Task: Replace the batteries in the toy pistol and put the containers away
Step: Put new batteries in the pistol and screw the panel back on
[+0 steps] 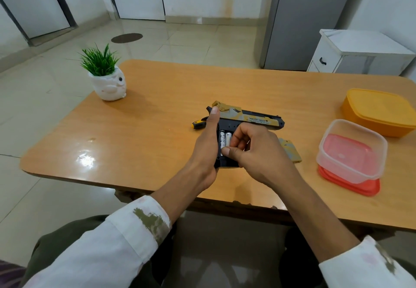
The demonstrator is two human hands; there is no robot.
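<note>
Left hand (208, 143) clasping toy pistol (247, 119), right hand (254, 150) curled

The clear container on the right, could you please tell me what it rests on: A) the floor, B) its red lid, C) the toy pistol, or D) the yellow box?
B: the clear container sits on top of the red lid, apart from the yellow box.

Wooden table (157, 134), rounded corners. On it: potted plant (107, 78) far left; screwdriver (198, 124) mid-table; grip cover (290, 150); yellow lidded box (380, 112); clear tub (351, 150) on red lid (351, 186), right.
</note>
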